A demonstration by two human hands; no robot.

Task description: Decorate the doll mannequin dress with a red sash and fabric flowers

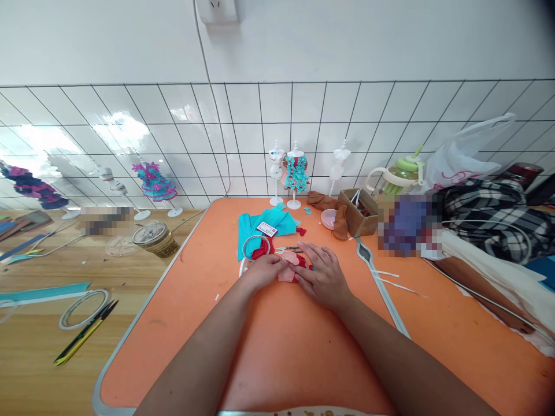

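My left hand [263,273] pinches the left edge of a small pink piece [287,276] that looks like cloth, lying low on the orange table. Over its right side, my right hand [326,277] rests with fingers stretched out, thumb and fingertips touching the pink piece and some red cloth beside it. Part of the piece is hidden under the fingers. Just beyond are scissors [289,249], partly covered by my right fingers. A roll of clear tape [256,247] lies around more red cloth [262,249], on folded turquoise cloth [247,229].
Small white dress forms, one in a turquoise and red dress [296,173], stand by the tiled wall. A brown box [362,214], brown cloth [340,224] and a bottle [403,173] are at back right. Left are a lidded cup [156,241] and a yellow-black cutter [87,335].
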